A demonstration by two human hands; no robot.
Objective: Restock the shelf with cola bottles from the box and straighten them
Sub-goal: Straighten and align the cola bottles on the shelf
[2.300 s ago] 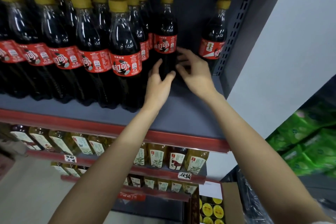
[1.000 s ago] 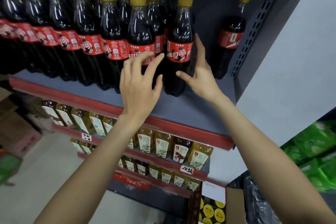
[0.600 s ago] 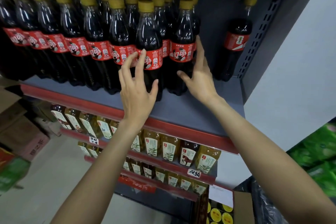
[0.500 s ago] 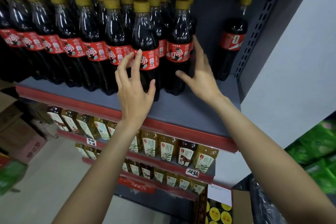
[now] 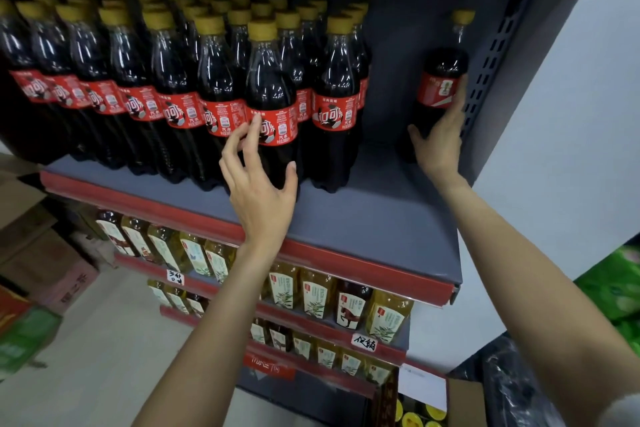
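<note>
Two hands reach to the grey shelf [image 5: 363,218]. The left hand [image 5: 259,191] has fingers spread, its tips on the red label of the front bottle [image 5: 272,104] in the massed rows. The right hand [image 5: 438,142] curls round one lone bottle [image 5: 441,80] at the far right, well apart from the rows. All bottles stand upright, yellow caps up, of dark clear plastic. Below, a box [image 5: 460,395] shows several yellow caps.

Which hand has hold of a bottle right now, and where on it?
The right hand grips the lone cola bottle at the lower body, just below its label. The left hand only touches the front bottle with spread fingers.
</note>
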